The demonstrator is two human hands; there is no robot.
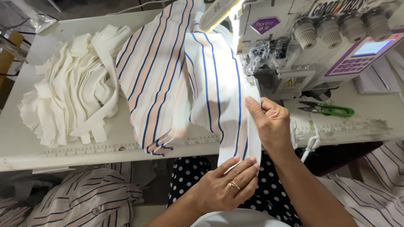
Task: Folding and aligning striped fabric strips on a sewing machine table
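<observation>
Both hands pinch the striped fabric panel (219, 84) and its white rib band (253, 138) just below the overlock machine (294, 54): left hand (223, 185) low, right hand (273, 126) higher. Uneven tension could likely let the band drift off the edge.

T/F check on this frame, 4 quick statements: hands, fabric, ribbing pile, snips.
1. Both hands hold the striped fabric piece along its white ribbed band. True: left hand below, right hand at the band.
2. The pile of white strips lies right of the sewing machine. False: it lies left.
3. The green thread snips are in the right hand. False: they lie on the table.
4. A ruler strip runs along the table's front edge. True.
</observation>
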